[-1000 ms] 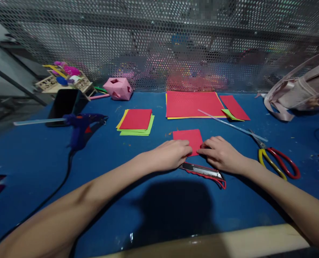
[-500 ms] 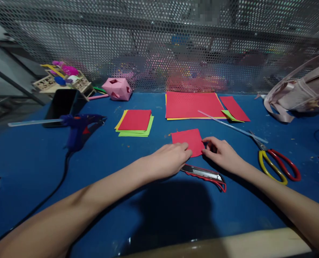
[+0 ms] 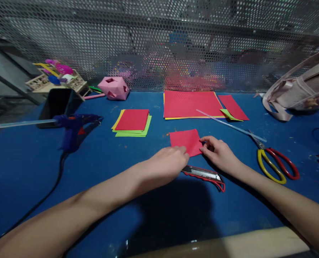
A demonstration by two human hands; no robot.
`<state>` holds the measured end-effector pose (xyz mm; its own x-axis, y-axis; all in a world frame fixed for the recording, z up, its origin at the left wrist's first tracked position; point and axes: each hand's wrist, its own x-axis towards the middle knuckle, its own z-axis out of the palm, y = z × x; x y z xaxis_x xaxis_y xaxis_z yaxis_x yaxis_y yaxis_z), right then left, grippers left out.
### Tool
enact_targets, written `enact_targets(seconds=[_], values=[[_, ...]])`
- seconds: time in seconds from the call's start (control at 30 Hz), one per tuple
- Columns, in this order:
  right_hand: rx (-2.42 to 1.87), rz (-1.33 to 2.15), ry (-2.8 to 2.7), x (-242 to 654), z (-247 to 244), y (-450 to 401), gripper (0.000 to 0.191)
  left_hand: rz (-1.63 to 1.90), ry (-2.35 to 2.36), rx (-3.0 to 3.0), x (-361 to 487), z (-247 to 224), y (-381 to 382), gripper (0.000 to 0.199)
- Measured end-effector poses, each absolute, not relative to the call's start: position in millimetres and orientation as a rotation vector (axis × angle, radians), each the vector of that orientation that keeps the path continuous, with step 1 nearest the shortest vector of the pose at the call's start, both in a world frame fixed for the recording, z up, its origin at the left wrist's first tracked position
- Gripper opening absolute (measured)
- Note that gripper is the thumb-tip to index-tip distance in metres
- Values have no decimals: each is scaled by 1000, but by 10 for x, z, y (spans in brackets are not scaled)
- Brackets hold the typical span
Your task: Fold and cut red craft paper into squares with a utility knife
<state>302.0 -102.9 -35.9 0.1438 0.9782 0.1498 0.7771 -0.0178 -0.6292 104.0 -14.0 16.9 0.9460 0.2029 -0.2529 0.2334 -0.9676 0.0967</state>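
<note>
A small red paper square (image 3: 185,139) lies on the blue table in front of me. My left hand (image 3: 171,161) is at its near edge, fingers curled down onto the paper, with the thumb hidden beneath. At the right edge, my right hand (image 3: 217,151) pinches the paper between thumb and fingertips. Just on the near side of the square lies a red-and-black utility knife (image 3: 203,175), its front end partly covered by my left hand.
Left of the square is a stack of coloured paper squares (image 3: 132,120). Farther left are a blue glue gun (image 3: 72,130) and a phone (image 3: 57,104). Larger red sheets (image 3: 191,104) lie behind, with a clear glue stick (image 3: 229,125) across them. Scissors (image 3: 277,165) rest at right.
My left hand has drawn back slightly toward the paper's near edge, its fingers a little more raised. The right hand keeps its place at the right edge. The whole view has shifted slightly.
</note>
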Motion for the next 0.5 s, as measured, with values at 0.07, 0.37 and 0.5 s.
enact_targets(seconds=[0.07,0.37,0.5], values=[[-1841,322,-1769,3012,-373,-1040,19,-391,350,2981,1042,185,-141,22],[-1721,180,-1945,3079,-226,-1138,15,-350,357,3031,1027,249,-169,23],[-1550,199,-2044,3117,-155,-1166,12,-135,252,3024,1010,144,-147,22]])
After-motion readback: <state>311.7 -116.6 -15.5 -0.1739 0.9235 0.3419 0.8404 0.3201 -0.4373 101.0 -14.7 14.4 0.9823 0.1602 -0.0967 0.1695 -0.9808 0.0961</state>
